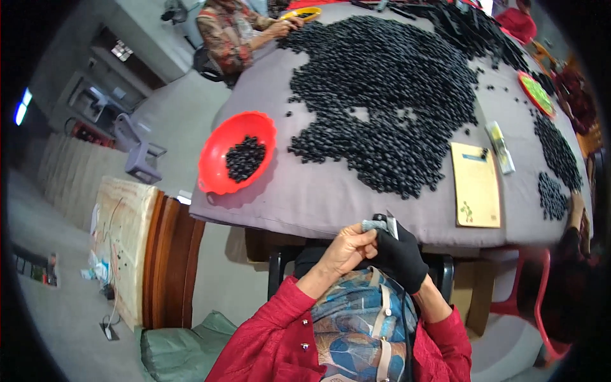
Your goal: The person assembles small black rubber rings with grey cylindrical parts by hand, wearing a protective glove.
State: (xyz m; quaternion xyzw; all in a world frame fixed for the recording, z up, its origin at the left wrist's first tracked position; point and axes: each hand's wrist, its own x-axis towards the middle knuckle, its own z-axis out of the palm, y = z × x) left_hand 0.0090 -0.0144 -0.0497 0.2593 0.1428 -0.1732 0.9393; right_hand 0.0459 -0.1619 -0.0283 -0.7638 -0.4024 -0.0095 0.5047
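Sitting just past the left fingertips, a small black piece point(379, 217) lies close beside a short metal blade point(392, 225), with a grey wrap point(373, 225) right below it. The bare left hand point(349, 248) reaches in from the lower left, wrist bent, thumb and forefinger drawn together next to the wrap; whether they clamp the black piece itself I cannot tell. The right hand point(402, 258), in a black glove, comes up from the lower right and is curled around the blade's base — the handle is hidden — with the metal pointing up and away from the body. Both hands meet at the near table edge, above the wearer's lap.

Beyond them, a grey tablecloth point(280, 207) carries a broad heap of black pieces point(388, 83). To its left, a red bowl point(214, 170) holds a small mound of similar pieces point(245, 159). Right of the heap lie a yellow booklet point(476, 188) and a white-and-yellow packet point(500, 148). Farther right is a red-rimmed green basket point(536, 93); at the far left corner a co-worker's hands point(289, 25) are at a yellow bowl point(304, 12) — dark pieces inside.
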